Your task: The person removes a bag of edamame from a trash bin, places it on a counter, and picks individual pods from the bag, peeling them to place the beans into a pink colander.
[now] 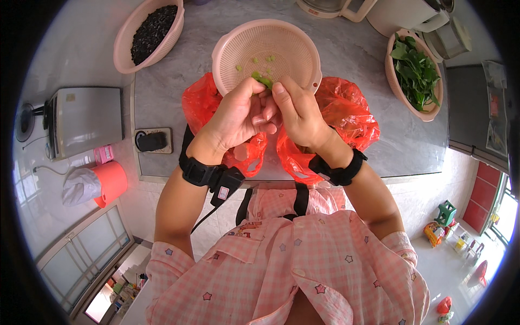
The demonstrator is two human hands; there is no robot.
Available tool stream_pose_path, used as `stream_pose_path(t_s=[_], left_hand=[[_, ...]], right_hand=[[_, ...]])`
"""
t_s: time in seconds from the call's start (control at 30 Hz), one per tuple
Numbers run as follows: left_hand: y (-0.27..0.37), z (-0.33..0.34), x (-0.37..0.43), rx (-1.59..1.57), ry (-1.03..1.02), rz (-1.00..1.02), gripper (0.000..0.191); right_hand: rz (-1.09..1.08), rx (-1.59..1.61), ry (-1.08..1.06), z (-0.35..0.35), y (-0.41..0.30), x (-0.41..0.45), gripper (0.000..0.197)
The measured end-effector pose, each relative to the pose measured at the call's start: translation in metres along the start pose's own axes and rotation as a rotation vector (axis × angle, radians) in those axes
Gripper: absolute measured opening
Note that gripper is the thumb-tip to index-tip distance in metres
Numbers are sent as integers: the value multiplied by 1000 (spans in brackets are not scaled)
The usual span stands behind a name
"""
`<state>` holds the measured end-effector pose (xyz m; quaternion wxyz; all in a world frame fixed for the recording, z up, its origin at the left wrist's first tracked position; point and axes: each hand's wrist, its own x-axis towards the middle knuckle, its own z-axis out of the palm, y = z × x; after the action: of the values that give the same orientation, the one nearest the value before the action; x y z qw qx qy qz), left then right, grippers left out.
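Observation:
A green bean pod [263, 79] is pinched between the thumbs and fingers of both hands, over the near rim of a pink plastic colander [300, 53]. My left hand [243, 111] grips the pod from the left, its other fingers curled below. My right hand [301, 111] has its thumb against the pod's right end. Several small pale green beans [270, 59] lie scattered on the colander's bottom. Under my left forearm and hand is a red plastic bag [200, 99]; a second red plastic bag [345, 107] sits by my right hand. The contents of both bags are mostly hidden.
On the grey counter [406, 150] stand a pink basket of dark pieces [153, 34] at far left and a basket of leafy greens [415, 73] at right. A glass jug [325, 6] stands behind. A black object [152, 141] lies near the left edge.

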<state>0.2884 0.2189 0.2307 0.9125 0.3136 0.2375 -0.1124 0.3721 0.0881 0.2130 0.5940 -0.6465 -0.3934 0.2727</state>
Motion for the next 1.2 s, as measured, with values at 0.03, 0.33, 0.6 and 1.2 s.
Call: stream_pose_path(t_s=[0.03, 0.33, 0.6, 1.2], left_hand=[[0, 0, 0, -28, -10, -13, 26], [3, 0, -5, -28, -67, -46, 24], [-1, 6, 0, 137, 95, -5, 25], [-10, -11, 16, 349, 191, 9, 24]], right_hand=[[-10, 2, 4, -1, -1, 1, 21], [-34, 116, -52, -4, -1, 3, 24], [82, 137, 74, 7, 7, 3, 28], [720, 731, 311, 16, 10, 15, 38]])
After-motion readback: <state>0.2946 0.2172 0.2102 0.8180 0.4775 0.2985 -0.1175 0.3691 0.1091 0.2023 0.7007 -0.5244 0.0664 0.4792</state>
